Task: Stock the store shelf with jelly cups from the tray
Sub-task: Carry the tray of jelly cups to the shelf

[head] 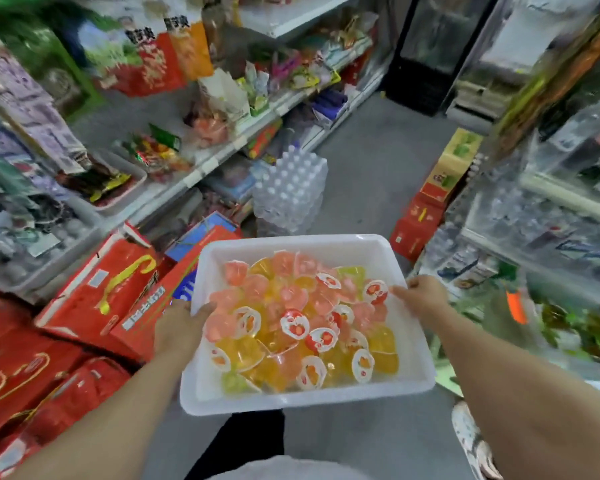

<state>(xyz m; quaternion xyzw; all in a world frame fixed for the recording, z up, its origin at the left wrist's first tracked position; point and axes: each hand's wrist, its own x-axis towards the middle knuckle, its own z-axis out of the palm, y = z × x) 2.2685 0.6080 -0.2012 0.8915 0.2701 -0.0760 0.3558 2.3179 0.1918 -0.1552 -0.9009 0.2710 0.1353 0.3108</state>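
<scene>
- You've got the white tray (409, 355) up in front of you, carried level over the aisle floor, one hand on each long side, which keeps a loose heap from sliding to one end.
- Your left hand (179, 327) is clamped on the left rim, thumb hooked over the edge and into the tray, fingers out of sight underneath; that reads as a carrying grip.
- Your right hand (425, 294) grips the right rim further up toward the far corner, fingers curled over the edge. With the hands staggered like that, the tray sits skewed across your body.
- The jelly cups (298, 323) are all in the tray, piled loose: pink, orange, yellow, a couple of green, some lying lid-up with the red and white seals showing. None are in your fingers and I see none placed yet.
- The store shelf (201, 168) runs along your left, its white edge slanting away, with open trays of wrapped snacks on it. Which slot is meant for the cups I can't tell; the view is blurred there.
- Red gift boxes (94, 296) are stacked on the floor just beside your left hand, and a pack of water bottles (290, 188) stands ahead in the aisle, so there's little room.
- My read: you're early on. With both hands busy, you'll likely need to rest the tray somewhere to free a hand for picking.
</scene>
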